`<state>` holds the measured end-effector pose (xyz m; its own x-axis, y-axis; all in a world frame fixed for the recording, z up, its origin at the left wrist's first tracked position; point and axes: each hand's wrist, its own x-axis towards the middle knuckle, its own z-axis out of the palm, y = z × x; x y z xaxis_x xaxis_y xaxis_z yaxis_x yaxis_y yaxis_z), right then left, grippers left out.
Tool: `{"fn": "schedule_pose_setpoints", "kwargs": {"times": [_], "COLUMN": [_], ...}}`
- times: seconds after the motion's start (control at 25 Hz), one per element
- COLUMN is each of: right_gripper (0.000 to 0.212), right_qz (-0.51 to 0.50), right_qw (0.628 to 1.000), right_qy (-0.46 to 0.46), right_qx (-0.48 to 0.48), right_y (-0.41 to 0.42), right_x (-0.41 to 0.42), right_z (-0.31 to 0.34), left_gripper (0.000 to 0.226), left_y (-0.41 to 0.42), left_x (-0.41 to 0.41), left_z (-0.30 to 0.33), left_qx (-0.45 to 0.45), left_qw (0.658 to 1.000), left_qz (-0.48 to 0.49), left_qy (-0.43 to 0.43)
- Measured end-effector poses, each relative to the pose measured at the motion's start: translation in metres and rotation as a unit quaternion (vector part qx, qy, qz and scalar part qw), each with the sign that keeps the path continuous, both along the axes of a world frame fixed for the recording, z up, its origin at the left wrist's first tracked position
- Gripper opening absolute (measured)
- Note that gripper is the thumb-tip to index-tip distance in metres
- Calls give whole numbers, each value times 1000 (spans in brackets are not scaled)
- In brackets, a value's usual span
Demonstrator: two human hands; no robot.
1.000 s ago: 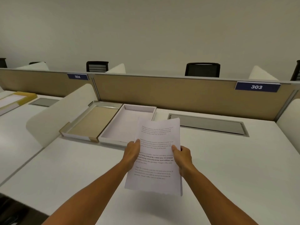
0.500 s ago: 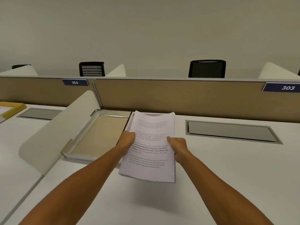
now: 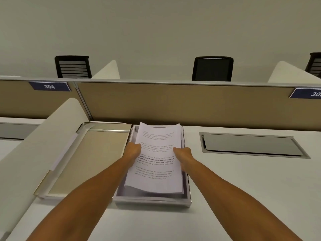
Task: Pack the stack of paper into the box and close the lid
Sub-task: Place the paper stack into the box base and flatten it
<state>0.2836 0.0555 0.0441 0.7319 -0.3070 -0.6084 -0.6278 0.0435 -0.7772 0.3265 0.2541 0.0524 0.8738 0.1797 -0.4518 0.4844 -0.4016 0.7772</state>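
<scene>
Left hand (image 3: pixel 133 150) and right hand (image 3: pixel 182 152) grip the paper (image 3: pixel 156 162) between them, seemingly just above the box (image 3: pixel 152 200); lid (image 3: pixel 86 160) left of both hands.

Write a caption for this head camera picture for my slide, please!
Both hands, left hand and right hand, hold a paper stack over the open box, lid lying beside it.

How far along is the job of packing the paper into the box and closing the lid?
Roughly halfway. Done: the box lies open, its lid flat beside it. In hand: the left hand and right hand hold the stack of paper by its edges over the box, its near end not yet settled inside. Left: let the paper drop flat, release it, then close the lid.
</scene>
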Motion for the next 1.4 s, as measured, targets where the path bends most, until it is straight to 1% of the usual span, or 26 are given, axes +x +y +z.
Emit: {"fn": "schedule_pose_setpoints", "kwargs": {"times": [0.16,0.28,0.44,0.56,0.64,0.8,0.92,1.0,1.16,1.28,1.4], "right_gripper": [30,28,25,30,37,64,76,80,75,68,54], "right_qz": [-1,1,9,35,67,105,146,162,129,110,106], "right_qw": [1000,999,999,998,996,991,980,976,986,990,990], "right_qy": [17,36,38,51,61,45,54,60,37,29,31], "right_qx": [-1,-8,-25,-5,-2,-70,-126,-135,-104,-86,-90], "right_y": [2,6,12,13,13,19,22,22,17,15,14], "right_x": [20,27,31,32,33,28,19,14,12,15,19], "right_z": [-17,-31,-34,-33,-28,-21,-22,-22,-25,-28,-27], "left_gripper": [11,13,14,11,12,15,13,13,16,12,17], "left_y": [-1,1,4,5,7,10,10,9,6,8,8], "left_x": [18,23,27,24,21,12,8,5,3,4,6], "left_z": [-20,-33,-37,-38,-40,-44,-45,-46,-46,-43,-39], "left_qx": [4,21,24,9,-5,11,30,17,-37,-61,-69], "left_qw": [1000,999,999,1000,1000,1000,999,999,999,998,997], "left_qz": [20,15,6,7,2,-21,-20,-14,15,28,29], "left_qy": [13,24,22,16,8,-10,-26,-25,-14,-1,13]}}
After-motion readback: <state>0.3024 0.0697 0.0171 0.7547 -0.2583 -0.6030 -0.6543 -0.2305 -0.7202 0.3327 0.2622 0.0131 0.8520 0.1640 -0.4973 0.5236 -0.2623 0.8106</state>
